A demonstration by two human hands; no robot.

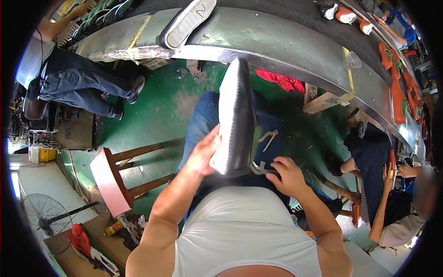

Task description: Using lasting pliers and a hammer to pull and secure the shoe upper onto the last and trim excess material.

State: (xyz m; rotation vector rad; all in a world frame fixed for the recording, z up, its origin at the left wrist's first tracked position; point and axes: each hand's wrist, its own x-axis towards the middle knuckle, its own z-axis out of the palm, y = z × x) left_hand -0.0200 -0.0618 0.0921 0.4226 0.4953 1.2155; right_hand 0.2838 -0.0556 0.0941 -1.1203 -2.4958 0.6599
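Black-and-white shoe grasped by left grip, far side hidden, right grip near pale strip, hold unclear

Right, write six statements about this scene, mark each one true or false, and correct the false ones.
1. The left hand holds a black-and-white shoe. True.
2. Both hands grip that shoe. False: the right hand is apart from it, to its right.
3. Another shoe lies on the workbench with its sole showing. True.
4. Nothing red shows below the workbench. False: a red cloth is there.
5. A stool with a pinkish top is to the person's left. True.
6. The workbench carries a single shoe. False: several orange shoes also lie on it, toward the right.
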